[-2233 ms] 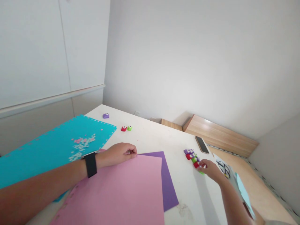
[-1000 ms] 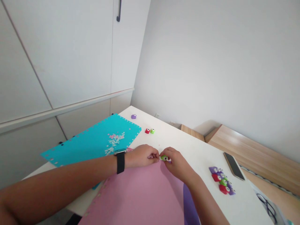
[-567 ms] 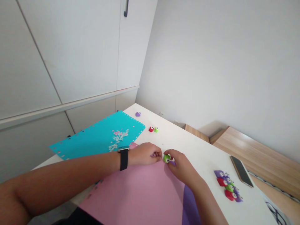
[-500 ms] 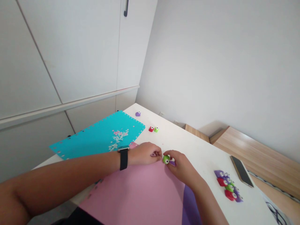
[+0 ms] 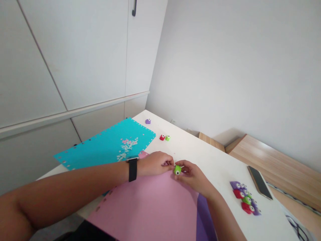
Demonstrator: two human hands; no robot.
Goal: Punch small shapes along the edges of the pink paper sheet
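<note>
My right hand (image 5: 192,175) is closed around a small green craft paper punch (image 5: 177,170), whose white round face with a dark star shape is turned toward me. The punch sits at the far right corner of a large pink sheet of paper (image 5: 150,211). My left hand (image 5: 157,163), with a dark watch on the wrist, is closed at the far edge of the pink sheet, its fingertips close beside the punch. Punched holes line the sheet's left edge. Part of a purple sheet (image 5: 204,217) shows under the pink one.
A turquoise sheet (image 5: 100,147) with punched edges carries small paper cut-outs (image 5: 128,144). Beyond lie a purple punch (image 5: 148,121), a red punch (image 5: 162,137) and another green punch (image 5: 168,138). At right, several punches (image 5: 247,200) cluster near a phone (image 5: 260,182) on the white table (image 5: 215,164).
The green punch has turned slightly in my right hand, so its star face shows more clearly. The purple piece seen between the right fingers no longer shows. My left hand stays nearly still.
</note>
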